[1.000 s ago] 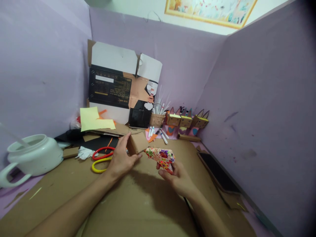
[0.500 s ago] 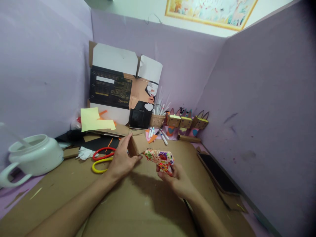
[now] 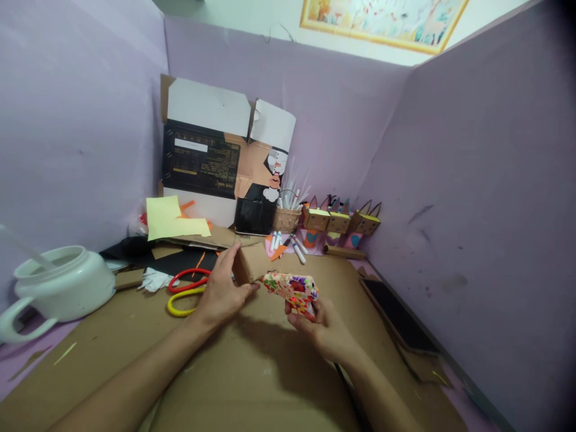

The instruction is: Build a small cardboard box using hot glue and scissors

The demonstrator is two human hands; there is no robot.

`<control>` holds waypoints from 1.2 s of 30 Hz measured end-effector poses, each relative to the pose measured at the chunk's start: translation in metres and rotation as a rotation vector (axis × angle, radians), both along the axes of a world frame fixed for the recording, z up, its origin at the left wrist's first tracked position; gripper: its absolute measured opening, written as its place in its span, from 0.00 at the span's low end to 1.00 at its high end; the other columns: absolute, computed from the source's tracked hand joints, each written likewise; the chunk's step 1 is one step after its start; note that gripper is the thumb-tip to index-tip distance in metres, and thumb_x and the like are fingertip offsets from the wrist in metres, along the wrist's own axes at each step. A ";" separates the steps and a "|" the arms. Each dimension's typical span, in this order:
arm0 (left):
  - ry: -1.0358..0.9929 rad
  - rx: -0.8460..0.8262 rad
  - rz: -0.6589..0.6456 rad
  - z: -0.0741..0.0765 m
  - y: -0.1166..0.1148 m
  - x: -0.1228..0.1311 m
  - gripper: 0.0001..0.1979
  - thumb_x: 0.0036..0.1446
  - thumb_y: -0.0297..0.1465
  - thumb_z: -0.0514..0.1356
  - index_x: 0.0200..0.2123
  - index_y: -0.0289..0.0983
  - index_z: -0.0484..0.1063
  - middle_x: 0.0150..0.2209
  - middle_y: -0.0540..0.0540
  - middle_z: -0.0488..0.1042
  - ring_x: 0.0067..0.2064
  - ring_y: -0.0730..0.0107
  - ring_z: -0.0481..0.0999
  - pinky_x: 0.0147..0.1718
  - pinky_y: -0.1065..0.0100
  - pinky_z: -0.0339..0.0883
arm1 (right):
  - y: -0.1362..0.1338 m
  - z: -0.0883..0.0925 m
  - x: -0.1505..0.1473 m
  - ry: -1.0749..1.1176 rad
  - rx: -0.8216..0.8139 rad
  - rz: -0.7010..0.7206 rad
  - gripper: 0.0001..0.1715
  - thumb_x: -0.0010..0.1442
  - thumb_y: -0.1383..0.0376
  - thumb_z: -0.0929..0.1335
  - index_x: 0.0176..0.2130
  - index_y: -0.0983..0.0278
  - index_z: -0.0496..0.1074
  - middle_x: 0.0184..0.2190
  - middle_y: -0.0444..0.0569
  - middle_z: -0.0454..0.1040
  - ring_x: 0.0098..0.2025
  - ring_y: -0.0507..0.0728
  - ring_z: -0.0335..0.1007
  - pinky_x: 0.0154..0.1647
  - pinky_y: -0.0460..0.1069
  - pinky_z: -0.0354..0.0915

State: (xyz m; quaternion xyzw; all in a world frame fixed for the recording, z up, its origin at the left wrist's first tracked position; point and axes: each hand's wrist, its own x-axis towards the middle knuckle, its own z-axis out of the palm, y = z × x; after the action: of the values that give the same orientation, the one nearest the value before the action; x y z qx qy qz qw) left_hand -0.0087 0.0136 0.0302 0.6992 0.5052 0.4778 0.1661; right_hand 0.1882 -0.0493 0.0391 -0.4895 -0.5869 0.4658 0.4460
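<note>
In my right hand [image 3: 321, 324] is a flower-patterned hot glue gun [image 3: 290, 287], gripped by its handle, with a small red light showing. Its nozzle points left and meets the near edge of a small brown cardboard box [image 3: 252, 261]. Around the left side of that box my left hand [image 3: 225, 288] is closed, the thumb along the lower edge by the nozzle tip. The far fingers are partly hidden behind the box. Just left of this hand lie scissors [image 3: 185, 305] with one red and one yellow handle loop; their blades are hidden.
A white pot [image 3: 67, 285] stands at left, near a crumpled white glove [image 3: 155, 279]. Yellow paper [image 3: 168, 219], markers [image 3: 297, 249] and cardboard animal figures [image 3: 339, 222] line the back. A dark tablet-like slab [image 3: 398, 315] lies at right. Purple walls enclose three sides.
Almost nothing differs. Both hands keep their holds, and the glue gun's nozzle has shifted very slightly left along the box edge.
</note>
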 end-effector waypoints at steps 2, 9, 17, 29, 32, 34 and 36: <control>0.001 -0.014 0.004 0.001 0.000 -0.001 0.40 0.42 0.31 0.65 0.59 0.37 0.55 0.57 0.39 0.62 0.56 0.52 0.65 0.54 0.54 0.61 | 0.000 0.001 0.001 0.012 0.006 -0.020 0.10 0.42 0.62 0.69 0.27 0.65 0.67 0.22 0.43 0.65 0.25 0.51 0.58 0.25 0.46 0.56; -0.053 -0.016 -0.010 0.000 0.001 -0.001 0.40 0.42 0.32 0.66 0.59 0.37 0.55 0.57 0.38 0.62 0.57 0.52 0.65 0.54 0.53 0.61 | 0.002 -0.001 0.002 0.007 -0.001 -0.020 0.11 0.43 0.61 0.70 0.27 0.64 0.67 0.22 0.42 0.64 0.24 0.51 0.57 0.25 0.46 0.55; -0.040 -0.025 -0.019 0.000 0.000 0.001 0.40 0.43 0.31 0.66 0.59 0.38 0.55 0.57 0.38 0.61 0.57 0.52 0.64 0.55 0.53 0.60 | 0.001 -0.003 0.001 0.016 0.000 -0.012 0.10 0.43 0.62 0.70 0.27 0.64 0.67 0.22 0.42 0.64 0.24 0.51 0.57 0.26 0.46 0.55; -0.065 -0.037 -0.020 0.002 0.000 0.001 0.40 0.42 0.31 0.66 0.59 0.38 0.55 0.58 0.39 0.61 0.57 0.52 0.64 0.55 0.53 0.60 | 0.002 0.003 -0.001 0.007 -0.011 -0.040 0.11 0.41 0.62 0.69 0.24 0.64 0.65 0.20 0.41 0.62 0.24 0.51 0.55 0.24 0.46 0.54; -0.055 -0.033 -0.016 0.002 0.000 0.000 0.39 0.42 0.31 0.66 0.59 0.38 0.56 0.57 0.38 0.61 0.57 0.52 0.64 0.55 0.53 0.60 | 0.002 0.003 -0.001 0.014 -0.014 -0.055 0.11 0.40 0.61 0.69 0.24 0.64 0.64 0.20 0.41 0.62 0.24 0.50 0.55 0.24 0.46 0.54; -0.051 -0.029 -0.014 0.003 0.000 0.000 0.39 0.42 0.31 0.66 0.59 0.38 0.56 0.57 0.38 0.62 0.57 0.52 0.64 0.55 0.52 0.60 | 0.002 0.002 0.000 0.015 -0.017 -0.061 0.11 0.40 0.61 0.70 0.23 0.63 0.64 0.20 0.41 0.62 0.23 0.50 0.55 0.25 0.46 0.54; -0.052 -0.031 -0.017 0.003 -0.001 0.000 0.39 0.42 0.31 0.66 0.59 0.39 0.56 0.57 0.38 0.62 0.57 0.51 0.63 0.55 0.51 0.59 | 0.003 0.002 0.000 0.006 -0.014 -0.063 0.11 0.40 0.60 0.70 0.23 0.63 0.65 0.20 0.41 0.62 0.23 0.50 0.56 0.25 0.46 0.55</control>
State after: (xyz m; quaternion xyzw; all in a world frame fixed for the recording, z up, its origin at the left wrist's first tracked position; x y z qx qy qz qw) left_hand -0.0091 0.0131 0.0328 0.6881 0.5020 0.4866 0.1942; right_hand 0.1886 -0.0464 0.0407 -0.5094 -0.5665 0.4571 0.4589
